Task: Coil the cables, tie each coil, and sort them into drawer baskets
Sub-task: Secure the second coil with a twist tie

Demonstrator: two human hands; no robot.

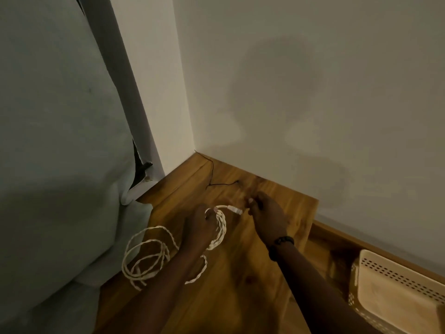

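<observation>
The left hand point(201, 224) grips a small coil of white braided cable point(220, 227) over the wooden tabletop point(243, 273), fingers curled round the loops with the thumb near the top of the coil. The coil's inner side is hidden behind the hand. A short end of the cable sticks out to the right and ends in a pale connector point(234, 209), too small and blurred to identify. The rest of the same cable trails back under the left forearm and lies in loose, uncoiled loops point(147, 256) near the table's left edge, partly over the grey-green fabric point(60, 141) that fills the left of the view; what that fabric belongs to cannot be told.

The right hand point(266, 210) hovers just right of the connector, apart from it, its fingers curled inward. They seem to pinch something thin and dark, but the dim light and motion blur leave it uncertain. A dark band point(281, 244) sits on the right wrist.

A thin black wire point(213, 174) runs from the wall corner across the far part of the tabletop; its far end is lost in shadow.

At lower right, below the table's edge, a cream perforated basket point(395, 292) sits in a wooden drawer point(342, 237), cut off by the frame. Its contents cannot be seen. A soft shadow falls on the white wall point(313, 68).
</observation>
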